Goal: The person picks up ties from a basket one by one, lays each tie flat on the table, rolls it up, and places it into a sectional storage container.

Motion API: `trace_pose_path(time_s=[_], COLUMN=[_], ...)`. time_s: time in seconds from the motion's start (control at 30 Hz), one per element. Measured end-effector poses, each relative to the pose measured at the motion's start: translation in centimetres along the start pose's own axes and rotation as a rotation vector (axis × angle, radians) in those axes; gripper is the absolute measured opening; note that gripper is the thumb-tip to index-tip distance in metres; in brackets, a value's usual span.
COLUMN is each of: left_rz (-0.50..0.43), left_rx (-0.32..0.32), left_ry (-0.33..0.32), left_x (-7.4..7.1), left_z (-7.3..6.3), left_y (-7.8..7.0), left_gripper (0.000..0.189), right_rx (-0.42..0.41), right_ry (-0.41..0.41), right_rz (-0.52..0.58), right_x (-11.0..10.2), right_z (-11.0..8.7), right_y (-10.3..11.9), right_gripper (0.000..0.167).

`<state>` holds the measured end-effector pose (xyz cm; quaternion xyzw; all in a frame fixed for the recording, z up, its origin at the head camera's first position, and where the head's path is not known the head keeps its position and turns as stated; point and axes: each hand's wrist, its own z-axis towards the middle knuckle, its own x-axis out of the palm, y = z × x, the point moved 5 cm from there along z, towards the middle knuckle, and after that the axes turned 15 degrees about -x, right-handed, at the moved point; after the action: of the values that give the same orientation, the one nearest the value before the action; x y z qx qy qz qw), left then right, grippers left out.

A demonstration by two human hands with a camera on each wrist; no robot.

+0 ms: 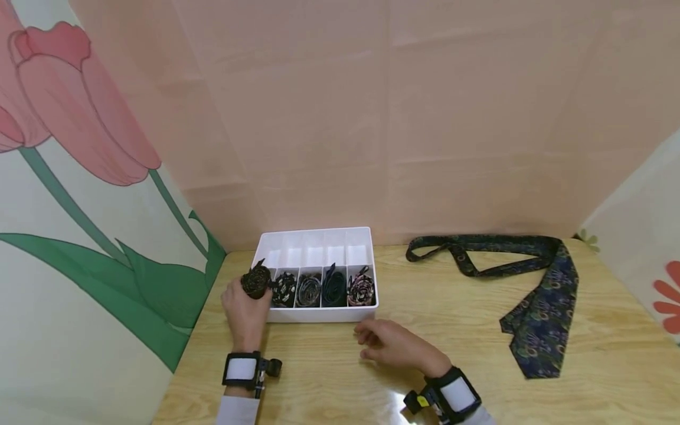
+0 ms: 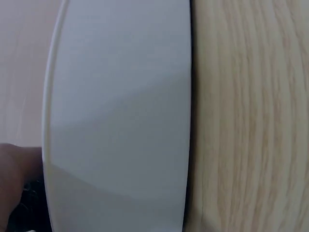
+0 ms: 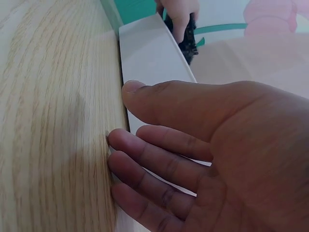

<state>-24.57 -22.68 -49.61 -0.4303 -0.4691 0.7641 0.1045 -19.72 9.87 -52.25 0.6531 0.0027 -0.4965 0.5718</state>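
Note:
My left hand (image 1: 246,313) grips a dark rolled necktie (image 1: 256,280) at the left end of a white divided box (image 1: 321,315). In the right wrist view that hand (image 3: 181,12) shows at the box's far end with the dark roll. Several rolled neckties, among them a green one (image 1: 334,288) and a pinkish patterned one (image 1: 361,289), sit in the front compartments. The back row of compartments holds nothing visible. My right hand (image 1: 395,344) is by the box's front right corner, fingers loosely bent, holding nothing; in its wrist view the fingers (image 3: 159,159) lie near the box wall.
An unrolled dark blue patterned necktie (image 1: 547,319) lies looped on the wooden table (image 1: 319,378) to the right. A pinkish backdrop (image 1: 393,130) rises behind the box. A flower-printed panel (image 1: 95,195) stands at the left, another (image 1: 648,265) at the right.

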Motion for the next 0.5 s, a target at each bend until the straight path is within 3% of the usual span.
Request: trace_pose_path(time_s=[0.27,0.5], left_rz=[0.024,0.17], left_rx=[-0.092,-0.018], left_ry=[0.176,0.26], left_x=[0.16,0.69], left_z=[0.04,0.03], left_y=[0.41,0.54], left_gripper=[0.058,0.049], right_rx=[-0.032,-0.071], right_ry=[-0.008,-0.018], right_rz=[-0.026,-0.116], right_x=[0.06,0.29], right_z=[0.18,0.24], right_y=[0.09,0.35], right_gripper=[0.04,0.037])
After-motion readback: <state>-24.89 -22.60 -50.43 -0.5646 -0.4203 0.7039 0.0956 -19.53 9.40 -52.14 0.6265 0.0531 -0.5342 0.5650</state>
